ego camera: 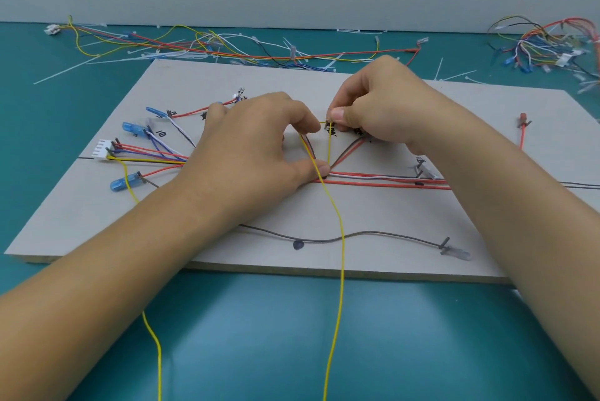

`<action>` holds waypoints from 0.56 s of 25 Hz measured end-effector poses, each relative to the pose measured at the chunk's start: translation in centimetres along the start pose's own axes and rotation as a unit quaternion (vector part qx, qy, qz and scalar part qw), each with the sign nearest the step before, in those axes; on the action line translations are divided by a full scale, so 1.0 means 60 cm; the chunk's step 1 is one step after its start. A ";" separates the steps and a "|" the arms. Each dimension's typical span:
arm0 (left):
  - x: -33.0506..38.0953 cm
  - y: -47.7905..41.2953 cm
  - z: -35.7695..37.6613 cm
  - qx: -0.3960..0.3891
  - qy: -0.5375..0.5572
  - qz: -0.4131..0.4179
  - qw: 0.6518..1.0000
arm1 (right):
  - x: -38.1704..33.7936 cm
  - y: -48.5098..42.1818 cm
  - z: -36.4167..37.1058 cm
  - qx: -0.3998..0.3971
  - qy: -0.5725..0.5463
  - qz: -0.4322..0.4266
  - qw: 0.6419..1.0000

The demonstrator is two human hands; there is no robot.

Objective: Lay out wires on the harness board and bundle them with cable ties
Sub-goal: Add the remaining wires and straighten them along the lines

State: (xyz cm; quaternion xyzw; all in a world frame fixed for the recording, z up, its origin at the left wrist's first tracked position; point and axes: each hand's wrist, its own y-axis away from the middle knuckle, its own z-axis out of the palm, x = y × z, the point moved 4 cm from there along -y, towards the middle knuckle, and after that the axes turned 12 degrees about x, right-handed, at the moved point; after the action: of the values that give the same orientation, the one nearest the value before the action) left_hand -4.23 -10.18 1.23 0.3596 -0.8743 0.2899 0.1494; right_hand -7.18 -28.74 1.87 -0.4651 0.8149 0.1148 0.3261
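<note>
From the head camera, the right hand (380,102) pinches the end of the yellow wire (341,238) between thumb and forefinger at a peg near the middle of the harness board (259,254), and from that grip the wire drops toward the person and off the board's near edge. Just left of the pinch, the left hand (256,141) curls its forefinger over the same wire while its thumb presses on the crossing where red wires (383,185) run off to the right beneath the right wrist. Far left of both grips lies a white connector (102,149), and beyond them loose cable ties (97,60) litter the table (259,335).
</note>
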 end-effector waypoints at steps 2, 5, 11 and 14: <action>0.000 -0.001 -0.003 0.003 0.010 0.001 1.000 | -0.006 0.000 0.002 0.002 0.012 -0.013 1.000; 0.006 0.000 -0.004 0.010 0.042 0.017 0.999 | -0.011 -0.002 0.005 0.010 0.015 -0.014 1.000; 0.018 0.006 -0.007 -0.011 0.051 0.070 0.996 | -0.016 -0.001 0.005 0.005 0.008 -0.033 0.999; 0.020 0.009 -0.003 -0.041 0.049 0.096 0.993 | -0.026 -0.001 0.009 0.002 0.019 -0.052 0.998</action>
State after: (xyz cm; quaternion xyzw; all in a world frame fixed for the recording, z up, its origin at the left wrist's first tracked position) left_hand -5.45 -10.38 1.70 0.2532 -0.9076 0.2835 0.1782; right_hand -6.34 -27.48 2.46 -0.5082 0.7960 0.0876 0.3169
